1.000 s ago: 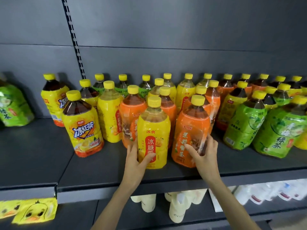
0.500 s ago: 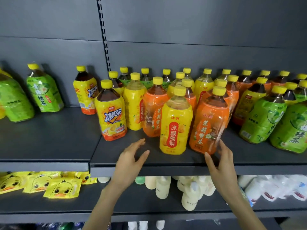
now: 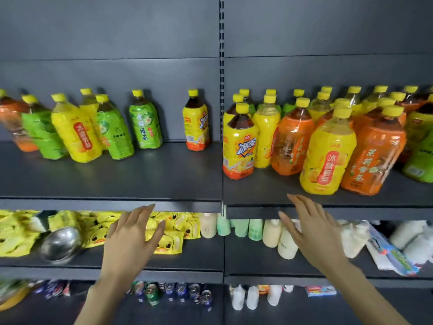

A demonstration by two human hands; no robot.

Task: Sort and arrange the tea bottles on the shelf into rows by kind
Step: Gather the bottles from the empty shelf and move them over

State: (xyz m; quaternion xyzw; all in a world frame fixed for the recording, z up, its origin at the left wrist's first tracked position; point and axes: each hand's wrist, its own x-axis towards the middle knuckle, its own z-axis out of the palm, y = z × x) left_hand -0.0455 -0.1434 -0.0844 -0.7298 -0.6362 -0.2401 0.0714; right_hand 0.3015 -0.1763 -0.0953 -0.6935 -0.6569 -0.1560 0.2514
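1. Far to the left of my left fingers, I am seeing a loose cluster of yellow-capped plastic tea bottles (image 3: 77, 130) with green, yellow and orange labels standing on the dark grey metal shelf (image 3: 117, 181).
2. Above my left fingertips and well apart from them, a green-labelled tea bottle (image 3: 145, 123) and a lone yellow-labelled bottle of dark tea (image 3: 196, 123) are standing near the back wall.
3. My left hand (image 3: 131, 240) is hovering before the shelf's front edge, fingers straight and spread, gripping nothing.
4. My right hand (image 3: 314, 233) is hovering too, fingers loose and empty, tips over the shelf lip.
5. Just above and right of my right fingertips, a yellow-labelled bottle of pale tea (image 3: 328, 158) is standing at the front, just beside an orange-labelled tea bottle (image 3: 372, 158), with a crowded group of mixed bottles (image 3: 264, 132) behind them.
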